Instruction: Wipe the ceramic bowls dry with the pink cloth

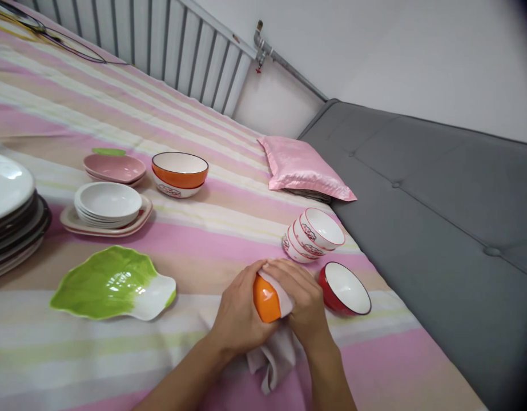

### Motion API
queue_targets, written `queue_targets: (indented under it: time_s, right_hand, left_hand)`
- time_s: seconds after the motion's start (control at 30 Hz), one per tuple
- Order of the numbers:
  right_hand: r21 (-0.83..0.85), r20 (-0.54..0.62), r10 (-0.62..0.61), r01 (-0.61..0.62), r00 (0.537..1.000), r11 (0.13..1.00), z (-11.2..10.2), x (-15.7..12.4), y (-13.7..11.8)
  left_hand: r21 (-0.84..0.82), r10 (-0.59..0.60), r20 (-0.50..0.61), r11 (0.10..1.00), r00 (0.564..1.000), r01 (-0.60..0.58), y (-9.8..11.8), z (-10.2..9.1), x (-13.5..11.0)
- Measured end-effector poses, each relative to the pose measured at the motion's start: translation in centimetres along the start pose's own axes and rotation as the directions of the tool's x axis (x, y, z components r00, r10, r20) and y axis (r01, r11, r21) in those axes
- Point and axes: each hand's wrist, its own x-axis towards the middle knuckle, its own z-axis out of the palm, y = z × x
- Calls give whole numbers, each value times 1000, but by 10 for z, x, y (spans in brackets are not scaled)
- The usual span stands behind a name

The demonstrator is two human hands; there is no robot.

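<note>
Cloth (pixel 274 359): pale, hanging in folds under both hands, to the right of the leaf dish (pixel 113 282); also wrapped on one side of the orange piece (pixel 267 299).
Left hand (pixel 241 302): gripping the left side of the orange piece, with bent fingers, partly hidden.
Right hand (pixel 304 294): gripping the cloth against the orange piece, with fingers curved over the top.
Orange piece: held between both hands, to the right of the leaf dish; glossy, mostly covered, so full shape impossible to tell.
Leaf dish: green with white stem end, lying on the striped sheet (pixel 169 365).
Red bowl (pixel 346 288): far to the right of the leaf dish, tilted, white inside.
White bowls (pixel 312 237): nested, leaning, right of the leaf dish and farther.
Plates (pixel 8 185): piled to the left of the leaf dish.
Small bowls (pixel 109 205): stacked on platters (pixel 75 225), just beyond the leaf dish.
Pink dishes (pixel 117 168): nested, farther beyond the leaf dish.
Bowl pair (pixel 180 177): orange inside white, beyond the leaf dish, slightly right.
Pillow (pixel 306 168): pink, shiny, well beyond the leaf dish, to the right, beside the grey headboard (pixel 417 188).
Rail (pixel 177 45): white, slatted, far behind the leaf dish.
</note>
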Motion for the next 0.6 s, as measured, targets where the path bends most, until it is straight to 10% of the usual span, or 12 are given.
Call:
queue_targets:
  time_s: [0.6]
  right_hand:
    - [146, -142, 90, -69, 986, 987, 3, 1, 3]
  left_hand:
    - [45, -45, 29, 998, 999, 44, -1, 1, -2]
